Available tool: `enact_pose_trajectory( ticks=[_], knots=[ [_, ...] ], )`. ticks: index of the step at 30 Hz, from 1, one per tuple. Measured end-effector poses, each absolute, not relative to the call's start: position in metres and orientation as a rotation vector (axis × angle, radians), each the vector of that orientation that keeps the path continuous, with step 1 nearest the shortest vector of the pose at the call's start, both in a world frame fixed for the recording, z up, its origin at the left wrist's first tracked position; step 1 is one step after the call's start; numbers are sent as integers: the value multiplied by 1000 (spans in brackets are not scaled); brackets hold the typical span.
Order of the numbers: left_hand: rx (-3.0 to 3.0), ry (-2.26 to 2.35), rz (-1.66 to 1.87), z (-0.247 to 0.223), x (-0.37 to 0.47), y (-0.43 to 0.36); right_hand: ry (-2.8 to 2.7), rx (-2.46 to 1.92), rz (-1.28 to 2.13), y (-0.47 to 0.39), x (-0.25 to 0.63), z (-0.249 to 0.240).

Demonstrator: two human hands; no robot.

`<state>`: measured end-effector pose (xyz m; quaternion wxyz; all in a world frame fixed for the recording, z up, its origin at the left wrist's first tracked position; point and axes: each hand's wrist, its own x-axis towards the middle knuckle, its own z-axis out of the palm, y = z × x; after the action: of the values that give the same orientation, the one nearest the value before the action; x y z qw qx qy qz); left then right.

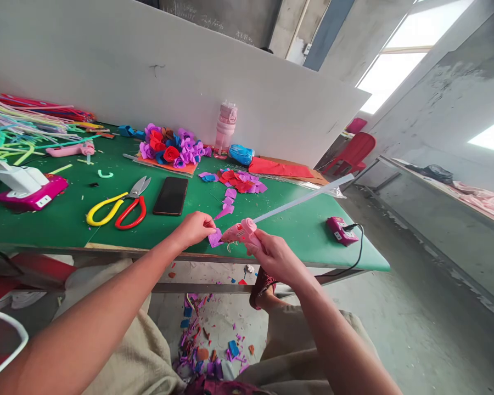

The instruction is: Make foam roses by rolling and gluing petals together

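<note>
My right hand [270, 251] is wrapped round the handle of a pink hot glue gun [242, 230]. A long translucent glue stick [304, 198] juts from the gun's back, up to the right. The nozzle points left, right at a purple crepe paper petal [215, 238] by the table's front edge. My left hand [195, 227] is closed in a pinch at the petal's upper left edge; its fingertips partly hide the grip. Just beyond lie a few loose purple petals [229, 201] in a row, then a pile of red and purple petals [241, 181].
On the green table [119, 164] lie yellow-and-red handled scissors [127, 204], a black phone [170, 196], paper flowers [173, 148] and a second glue gun [72, 150]. A pink bottle [225, 130] stands at the back. A magenta power socket [341, 230] with a cable sits right.
</note>
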<state>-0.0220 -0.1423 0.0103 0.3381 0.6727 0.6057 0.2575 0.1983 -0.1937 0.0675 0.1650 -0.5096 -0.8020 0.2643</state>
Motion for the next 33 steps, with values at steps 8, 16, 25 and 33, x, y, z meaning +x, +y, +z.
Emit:
enact_pose_trajectory(
  ticks=[8, 16, 25, 33],
  knots=[
    [1763, 1576, 688, 10, -23, -142, -2327, -1450, 739, -194, 195, 67],
    [1733, 1568, 685, 8, -23, -141, -2325, -1519, 673, -191, 200, 65],
    [1748, 1588, 658, 7, -23, -141, -2261, -1499, 734, -191, 207, 66],
    [1775, 1585, 649, 10, -23, -141, -2325, -1439, 750, -193, 196, 65]
  ],
)
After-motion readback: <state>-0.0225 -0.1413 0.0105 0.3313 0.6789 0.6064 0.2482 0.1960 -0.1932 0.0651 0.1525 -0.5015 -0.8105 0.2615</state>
